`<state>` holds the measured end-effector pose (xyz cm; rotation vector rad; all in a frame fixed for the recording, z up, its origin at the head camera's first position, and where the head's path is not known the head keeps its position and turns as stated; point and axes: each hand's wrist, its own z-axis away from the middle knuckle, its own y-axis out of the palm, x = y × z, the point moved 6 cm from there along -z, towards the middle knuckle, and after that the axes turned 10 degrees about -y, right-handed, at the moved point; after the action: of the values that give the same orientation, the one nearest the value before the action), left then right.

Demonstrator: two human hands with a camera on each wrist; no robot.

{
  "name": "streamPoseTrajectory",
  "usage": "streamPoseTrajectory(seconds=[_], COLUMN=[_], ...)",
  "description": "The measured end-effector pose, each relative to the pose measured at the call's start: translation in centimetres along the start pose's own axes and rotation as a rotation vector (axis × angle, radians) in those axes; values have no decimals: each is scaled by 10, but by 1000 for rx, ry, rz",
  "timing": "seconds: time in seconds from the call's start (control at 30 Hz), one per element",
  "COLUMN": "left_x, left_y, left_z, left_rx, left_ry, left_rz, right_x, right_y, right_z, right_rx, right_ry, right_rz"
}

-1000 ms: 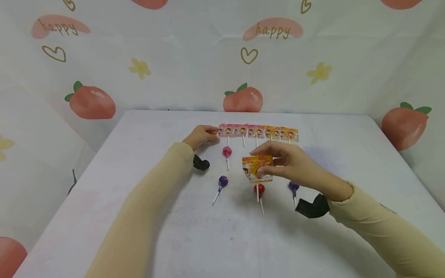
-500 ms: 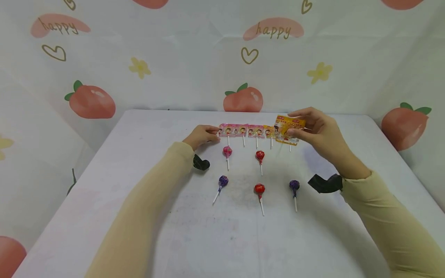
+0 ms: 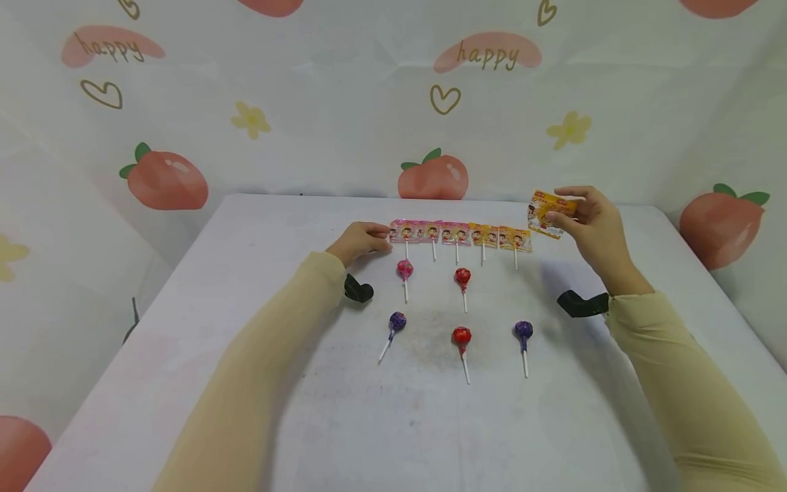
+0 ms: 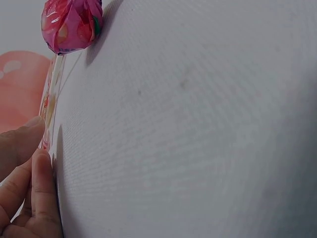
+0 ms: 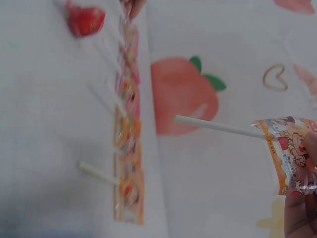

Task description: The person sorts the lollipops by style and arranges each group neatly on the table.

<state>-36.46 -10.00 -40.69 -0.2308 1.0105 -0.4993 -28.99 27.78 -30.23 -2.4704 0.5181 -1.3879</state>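
My right hand (image 3: 596,222) pinches an orange-wrapped flat lollipop (image 3: 543,215) at the back right, raised off the table just beyond the row's right end. Its white stick shows in the right wrist view, pointing away from the thumb. A row of flat-packet lollipops lies along the back: pink ones (image 3: 406,231) on the left, orange ones (image 3: 515,239) on the right, sticks toward me. At the row's left end my left hand (image 3: 359,242) pinches the edge of the outermost pink lollipop between thumb and fingers; the left wrist view shows the fingertips (image 4: 42,158) at that edge.
In front of the row lie round lollipops: a pink one (image 3: 404,268), a red one (image 3: 463,277), another red one (image 3: 461,336), a purple one (image 3: 397,321) and a second purple one (image 3: 523,330). A printed cloth (image 3: 320,102) hangs behind the white table (image 3: 369,437).
My right hand has carried the orange-wrapped lollipop from above the round lollipops, back and to the right, past the row's end. The left hand has stayed in place.
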Motion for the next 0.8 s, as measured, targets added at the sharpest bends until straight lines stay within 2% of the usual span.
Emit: streamPoseTrajectory(seconds=[0.17,0.37,0.53,0.8], left_x=[0,0,0,-1], left_y=[0,1,0,0], left_z=[-1,0,1,1], left_rx=[-1,2,-4,-1], left_ry=[-3,0,-5,1], left_rz=[1,7,0,0], right_x=[-28,-56,-71,-90], right_y=[-9,-18,-18,-5], right_z=[-2,-3,-3,-4], right_rx=[7,73,170,387], right_ry=[88,215,285,387], right_rz=[58,113,136,172])
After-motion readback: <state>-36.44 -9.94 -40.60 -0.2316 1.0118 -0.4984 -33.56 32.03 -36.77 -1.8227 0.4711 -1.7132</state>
